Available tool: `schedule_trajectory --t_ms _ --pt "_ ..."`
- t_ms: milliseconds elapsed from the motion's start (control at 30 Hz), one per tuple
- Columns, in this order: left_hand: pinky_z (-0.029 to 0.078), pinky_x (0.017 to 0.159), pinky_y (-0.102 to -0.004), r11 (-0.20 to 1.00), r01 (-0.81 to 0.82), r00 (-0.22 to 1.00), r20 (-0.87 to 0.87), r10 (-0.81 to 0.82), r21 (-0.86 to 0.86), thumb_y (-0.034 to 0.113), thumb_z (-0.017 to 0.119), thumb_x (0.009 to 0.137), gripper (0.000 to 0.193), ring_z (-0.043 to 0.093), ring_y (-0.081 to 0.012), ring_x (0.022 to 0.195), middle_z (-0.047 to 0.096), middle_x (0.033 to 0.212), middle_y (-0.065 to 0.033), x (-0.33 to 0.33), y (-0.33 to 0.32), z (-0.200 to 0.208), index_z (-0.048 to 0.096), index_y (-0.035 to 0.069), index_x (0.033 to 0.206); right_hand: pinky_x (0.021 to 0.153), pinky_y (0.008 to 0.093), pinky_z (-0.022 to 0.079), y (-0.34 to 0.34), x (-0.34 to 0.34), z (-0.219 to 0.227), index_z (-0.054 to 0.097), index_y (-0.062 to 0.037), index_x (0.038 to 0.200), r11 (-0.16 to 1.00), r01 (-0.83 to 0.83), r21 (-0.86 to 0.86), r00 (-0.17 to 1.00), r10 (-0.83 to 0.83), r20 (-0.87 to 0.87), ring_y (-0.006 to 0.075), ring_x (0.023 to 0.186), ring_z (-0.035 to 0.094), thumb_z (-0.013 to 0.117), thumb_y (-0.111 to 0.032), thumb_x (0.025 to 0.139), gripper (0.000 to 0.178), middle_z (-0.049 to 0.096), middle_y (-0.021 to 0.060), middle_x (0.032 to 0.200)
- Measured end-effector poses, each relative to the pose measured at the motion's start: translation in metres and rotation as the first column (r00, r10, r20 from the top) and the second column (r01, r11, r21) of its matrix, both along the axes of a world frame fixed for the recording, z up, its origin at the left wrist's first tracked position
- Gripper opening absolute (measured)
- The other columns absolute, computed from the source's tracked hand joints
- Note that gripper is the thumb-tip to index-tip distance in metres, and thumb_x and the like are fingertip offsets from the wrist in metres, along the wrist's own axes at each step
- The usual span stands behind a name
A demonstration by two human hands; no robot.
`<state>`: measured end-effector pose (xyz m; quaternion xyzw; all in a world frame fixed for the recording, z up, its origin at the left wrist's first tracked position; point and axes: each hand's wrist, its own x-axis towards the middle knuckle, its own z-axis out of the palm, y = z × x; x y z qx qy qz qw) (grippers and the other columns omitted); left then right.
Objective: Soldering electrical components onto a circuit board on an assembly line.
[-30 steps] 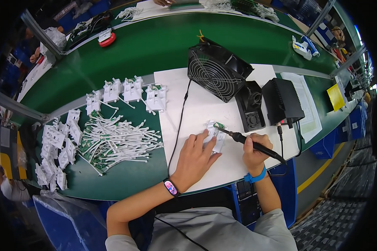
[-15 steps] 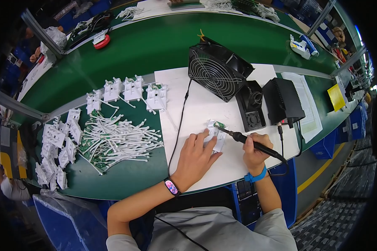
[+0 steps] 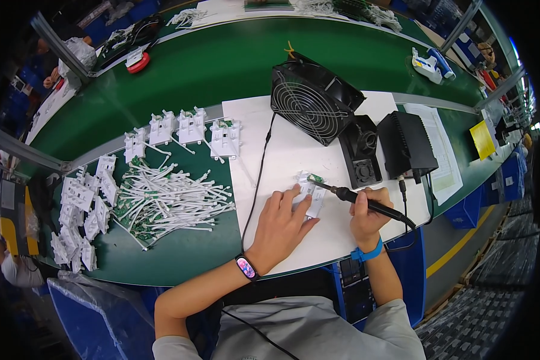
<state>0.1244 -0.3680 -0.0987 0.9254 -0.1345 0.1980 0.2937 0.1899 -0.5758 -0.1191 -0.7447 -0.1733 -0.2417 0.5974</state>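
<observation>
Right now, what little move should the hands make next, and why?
Maybe the right hand should gently ease the soldering iron onto the green board. Its tip sits right by the board, though I can't tell if they touch, and the left hand rests on the white plastic part, which could steady it.

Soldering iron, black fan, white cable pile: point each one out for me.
Soldering iron [image 3: 345, 194]: head view, black handle just ahead of the fingers.
Black fan [image 3: 306, 110]: head view, middle of the round wire guard.
White cable pile [image 3: 175, 201]: head view, middle of the heap.
</observation>
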Motion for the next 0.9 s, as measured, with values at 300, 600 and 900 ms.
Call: schedule_trajectory --t_ms 300,600,900 --pt "0.050 0.086 -0.0412 1.000 0.002 1.000 0.004 -0.001 -0.006 0.020 0.086 0.077 0.049 0.057 -0.0332 0.100 0.062 0.126 -0.0203 0.0008 -0.0004 0.0001 0.069 0.000 0.118 0.055 0.0256 0.040 0.0016 0.0000 0.0072 0.047 -0.0027 0.084 0.987 0.050 0.151 0.998 -0.057 0.039 0.0093 0.055 0.046 0.065 -0.015 0.099 0.026 0.055 0.0067 0.064" --pt "0.050 0.088 -0.0419 1.000 0.011 1.000 -0.003 -0.011 -0.013 0.020 0.082 0.079 0.047 0.056 -0.0332 0.102 0.060 0.128 -0.0200 0.0004 0.0001 -0.0027 0.067 0.000 0.119 0.052 0.0250 0.036 -0.0035 0.0045 0.0079 0.046 -0.0034 0.084 0.996 0.063 0.057 0.991 -0.070 0.116 0.0092 0.055 0.045 0.064 -0.017 0.099 0.027 0.053 0.0062 0.064" --pt "0.049 0.091 -0.0433 1.000 0.018 1.000 -0.009 -0.018 -0.008 0.021 0.080 0.081 0.045 0.055 -0.0331 0.106 0.057 0.130 -0.0198 -0.0005 0.0013 -0.0042 0.065 0.000 0.119 0.050 0.0254 0.030 -0.0031 0.0061 0.0073 0.046 -0.0034 0.083 0.997 0.070 0.043 0.983 -0.077 0.166 0.0086 0.054 0.042 0.064 -0.019 0.099 0.029 0.051 0.0061 0.062"
